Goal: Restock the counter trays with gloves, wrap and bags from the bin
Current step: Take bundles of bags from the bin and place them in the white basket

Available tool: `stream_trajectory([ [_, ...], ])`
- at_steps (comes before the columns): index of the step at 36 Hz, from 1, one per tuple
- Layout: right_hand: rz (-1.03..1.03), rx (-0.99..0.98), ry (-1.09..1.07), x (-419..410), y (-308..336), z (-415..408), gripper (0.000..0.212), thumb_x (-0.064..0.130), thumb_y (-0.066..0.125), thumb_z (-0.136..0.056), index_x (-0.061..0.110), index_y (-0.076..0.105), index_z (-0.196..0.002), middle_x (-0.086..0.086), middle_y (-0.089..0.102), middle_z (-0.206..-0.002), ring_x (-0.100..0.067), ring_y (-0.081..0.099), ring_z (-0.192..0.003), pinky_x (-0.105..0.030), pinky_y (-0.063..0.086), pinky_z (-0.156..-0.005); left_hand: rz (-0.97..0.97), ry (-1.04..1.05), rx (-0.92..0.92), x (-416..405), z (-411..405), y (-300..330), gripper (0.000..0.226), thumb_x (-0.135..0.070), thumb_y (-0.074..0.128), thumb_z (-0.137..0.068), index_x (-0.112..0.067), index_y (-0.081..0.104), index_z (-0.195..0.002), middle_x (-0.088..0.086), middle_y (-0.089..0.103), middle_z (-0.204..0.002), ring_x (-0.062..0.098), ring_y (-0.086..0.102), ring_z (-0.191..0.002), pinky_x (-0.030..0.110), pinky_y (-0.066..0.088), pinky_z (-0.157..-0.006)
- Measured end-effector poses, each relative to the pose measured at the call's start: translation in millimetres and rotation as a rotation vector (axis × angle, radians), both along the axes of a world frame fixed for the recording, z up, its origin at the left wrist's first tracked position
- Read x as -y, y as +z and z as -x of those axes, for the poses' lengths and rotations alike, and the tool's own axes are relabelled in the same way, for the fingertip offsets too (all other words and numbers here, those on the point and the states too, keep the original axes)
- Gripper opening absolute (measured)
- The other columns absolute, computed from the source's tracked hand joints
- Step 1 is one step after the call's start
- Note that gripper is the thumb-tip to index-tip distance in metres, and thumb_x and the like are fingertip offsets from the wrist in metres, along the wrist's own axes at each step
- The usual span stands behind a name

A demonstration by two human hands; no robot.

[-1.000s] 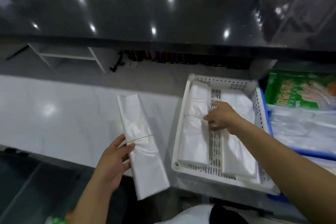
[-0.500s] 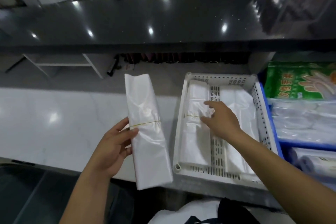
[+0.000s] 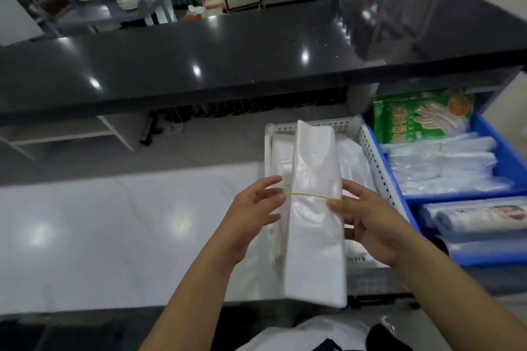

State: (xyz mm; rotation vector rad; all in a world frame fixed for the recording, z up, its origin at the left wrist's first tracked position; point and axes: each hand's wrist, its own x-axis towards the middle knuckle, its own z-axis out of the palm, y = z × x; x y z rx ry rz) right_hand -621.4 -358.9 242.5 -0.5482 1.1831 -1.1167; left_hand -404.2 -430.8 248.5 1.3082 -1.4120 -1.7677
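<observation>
A long bundle of white plastic bags [image 3: 313,236] with a yellow rubber band around its middle is held lengthwise over the white perforated tray [image 3: 368,145]. My left hand [image 3: 256,208] grips its left edge at the band. My right hand [image 3: 368,222] holds its right edge, thumb on the band. More white bag bundles [image 3: 278,154] lie in the tray underneath, partly hidden. To the right stands the blue bin [image 3: 507,157] with a green pack of gloves [image 3: 419,117], clear bags [image 3: 445,165] and rolls of wrap [image 3: 479,216].
A white glossy counter [image 3: 99,236] stretches to the left. A raised black counter top [image 3: 228,60] runs across behind the tray. A white shelf frame [image 3: 108,131] sits under it at the left. A room with tables lies beyond.
My left hand has carried the bag bundle rightward over the tray. My right hand left the bundles in the tray and took hold of the bundle's right edge.
</observation>
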Motion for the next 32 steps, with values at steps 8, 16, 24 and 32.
stream_trajectory([
  [8, -0.082, -0.056, -0.046, 26, -14, 25, 0.039, 0.0, 0.069, -0.082, 0.023, 0.067, -0.113, -0.005, 0.077, -0.095, -0.024, 0.073, -0.075, -0.035, 0.057, -0.06, -0.099, 0.134, 0.203, -1, -4, -38, 0.042, -0.019, 0.058, -0.096, -0.035, 0.053, -0.135, -0.007, 0.063, -0.128, 0.013, 0.063, -0.109, 0.03, 0.056, -0.084],
  [16, -0.097, -0.463, 0.116, 96, -32, 0, 0.058, -0.003, 0.076, -0.075, 0.019, 0.056, -0.125, -0.014, 0.07, -0.092, -0.027, 0.069, -0.069, -0.036, 0.058, -0.055, -0.15, 0.168, 0.14, -3, -2, -31, 0.035, -0.012, 0.055, -0.095, -0.03, 0.06, -0.125, -0.009, 0.076, -0.105, 0.01, 0.074, -0.089, 0.024, 0.059, -0.063],
  [24, -0.07, -0.903, 0.281, 107, -49, -4, 0.08, 0.01, 0.077, -0.074, 0.028, 0.037, -0.141, -0.004, 0.064, -0.084, -0.02, 0.067, -0.069, -0.031, 0.054, -0.054, -0.103, 0.213, 0.208, -10, 2, -46, 0.045, -0.004, 0.059, -0.09, -0.037, 0.064, -0.12, -0.01, 0.076, -0.101, 0.012, 0.073, -0.091, 0.033, 0.061, -0.078],
  [32, 0.087, -1.371, 0.497, 120, -39, -5, 0.106, 0.046, 0.077, -0.071, 0.037, 0.01, -0.152, -0.008, 0.038, -0.15, -0.03, 0.057, -0.114, -0.039, 0.052, -0.081, -0.073, 0.256, 0.22, -16, 6, -52, 0.046, -0.007, 0.059, -0.09, -0.037, 0.065, -0.124, -0.01, 0.075, -0.098, 0.009, 0.072, -0.087, 0.034, 0.061, -0.081],
])
